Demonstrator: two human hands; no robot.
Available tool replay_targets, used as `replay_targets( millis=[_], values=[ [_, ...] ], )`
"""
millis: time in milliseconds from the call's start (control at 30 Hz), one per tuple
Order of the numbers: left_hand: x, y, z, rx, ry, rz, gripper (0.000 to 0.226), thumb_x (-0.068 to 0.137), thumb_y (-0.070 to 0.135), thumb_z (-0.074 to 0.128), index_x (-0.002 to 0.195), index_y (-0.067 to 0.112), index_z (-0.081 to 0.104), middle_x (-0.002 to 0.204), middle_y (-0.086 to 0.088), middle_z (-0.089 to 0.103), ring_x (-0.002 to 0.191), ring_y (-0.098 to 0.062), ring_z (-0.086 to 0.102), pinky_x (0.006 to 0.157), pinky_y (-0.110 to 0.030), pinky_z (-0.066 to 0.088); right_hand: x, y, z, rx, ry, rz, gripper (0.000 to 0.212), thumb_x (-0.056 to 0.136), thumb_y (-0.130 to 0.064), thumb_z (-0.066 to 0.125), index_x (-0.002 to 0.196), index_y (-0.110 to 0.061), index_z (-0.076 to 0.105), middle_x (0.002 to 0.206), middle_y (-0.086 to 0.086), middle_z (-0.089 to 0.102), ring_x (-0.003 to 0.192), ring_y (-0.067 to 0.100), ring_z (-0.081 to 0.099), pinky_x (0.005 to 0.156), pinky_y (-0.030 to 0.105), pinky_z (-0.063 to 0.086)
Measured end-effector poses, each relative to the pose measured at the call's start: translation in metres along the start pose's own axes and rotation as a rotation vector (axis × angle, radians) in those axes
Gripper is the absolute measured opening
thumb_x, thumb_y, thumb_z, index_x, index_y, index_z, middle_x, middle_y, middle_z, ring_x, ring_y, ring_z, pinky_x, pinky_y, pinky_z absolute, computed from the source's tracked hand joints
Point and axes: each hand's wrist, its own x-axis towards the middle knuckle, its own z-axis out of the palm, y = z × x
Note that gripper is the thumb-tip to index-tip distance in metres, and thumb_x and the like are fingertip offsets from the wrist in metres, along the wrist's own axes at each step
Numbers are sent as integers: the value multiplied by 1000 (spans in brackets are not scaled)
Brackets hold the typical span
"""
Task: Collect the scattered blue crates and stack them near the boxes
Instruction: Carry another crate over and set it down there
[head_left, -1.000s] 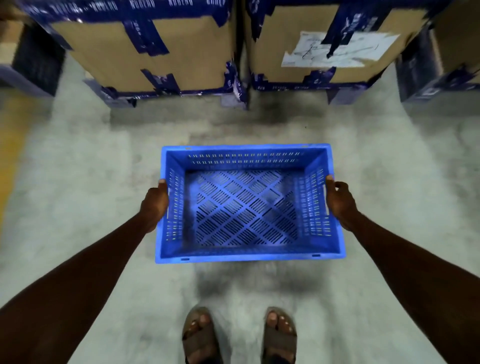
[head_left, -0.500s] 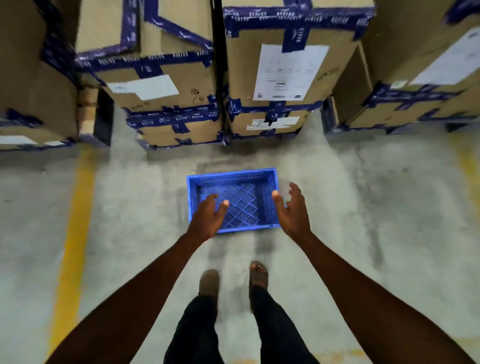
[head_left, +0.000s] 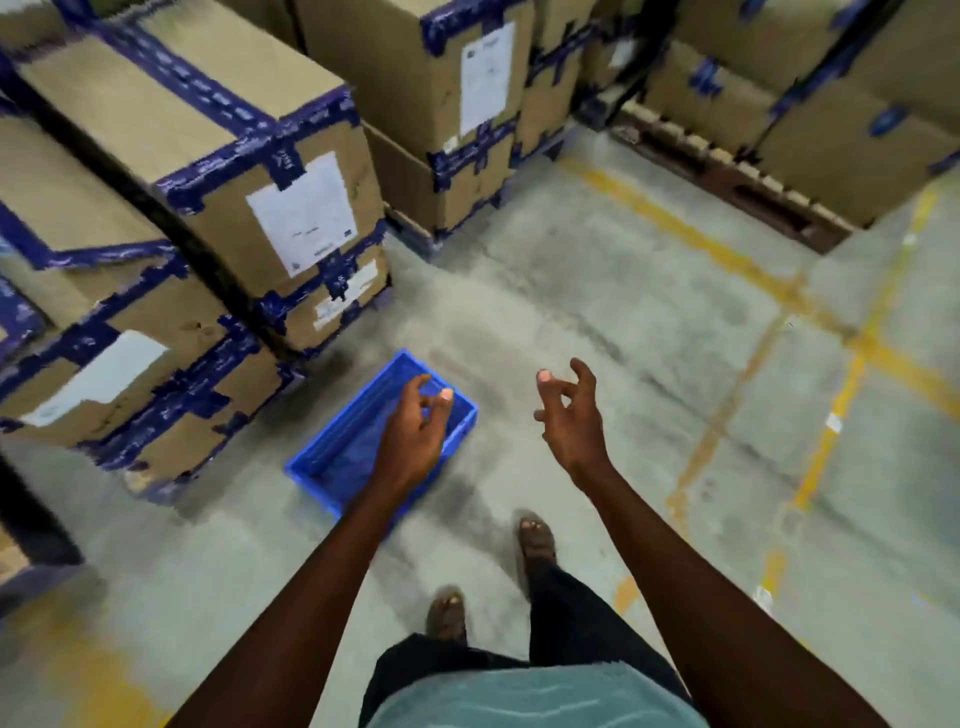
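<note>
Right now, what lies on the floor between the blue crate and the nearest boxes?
Nothing. In the head view, only a narrow strip of bare concrete floor separates the crate from the boxes.

Crate: blue plastic crate (head_left: 358, 447) on the concrete floor (head_left: 597, 291), just right of stacked taped cardboard boxes (head_left: 208, 218).
Hands: both above the floor, right of the boxes.

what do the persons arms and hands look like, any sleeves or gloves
Both arms are bare up to the frame's lower edge, with no sleeves in view. The left hand and right hand wear no gloves; no rings or watch show, though the picture is blurred.
</note>
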Motion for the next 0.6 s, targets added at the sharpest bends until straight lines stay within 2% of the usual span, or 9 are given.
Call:
replay_targets(
  millis=[100,200,267,333,400,500,600],
  values=[
    [-19,21,22,15,-112,43,57,91,58,51,134,20,48,101,-2,64,93,-30,66,87,-43,52,-43,17,-43,60,143,43,61,98,-55,50,149,-28,30,114,-5,61,76,13,72,76,42,57],
    [-39,41,56,26,-249,110,72,77,75,42,131,28,48,100,-1,65,88,-29,68,82,-42,53,-83,40,-87,141,288,108,60,98,-57,48,149,-30,30,117,-3,60,77,11,72,75,40,57],
    [-59,52,84,55,-355,168,70,75,78,40,129,34,48,100,2,65,89,-26,69,78,-39,52,-113,59,-117,192,378,148,60,98,-59,47,148,-32,30,117,-3,62,77,11,72,76,40,56],
    [-84,64,115,106,-462,215,63,76,80,39,124,40,49,104,5,67,90,-21,70,82,-37,53,-147,82,-149,241,482,176,58,97,-60,47,147,-33,32,115,-1,65,75,11,73,74,40,55],
    [-112,72,145,120,-576,258,53,79,77,43,117,42,53,106,2,69,85,-18,71,80,-36,54,-183,105,-179,308,585,208,55,97,-59,48,144,-34,35,111,1,68,71,11,72,66,37,53],
    [-176,83,196,170,-785,332,24,92,59,50,106,41,56,103,-1,70,75,-12,71,65,-30,47,-254,145,-225,421,757,240,48,99,-55,49,140,-36,35,105,2,70,68,12,70,61,33,49],
    [-250,88,238,218,-953,396,23,96,53,50,107,36,59,98,1,71,76,-13,71,66,-29,47,-332,184,-262,522,910,279,40,100,-52,48,135,-37,37,101,3,71,67,14,67,59,32,48]
  ],
)
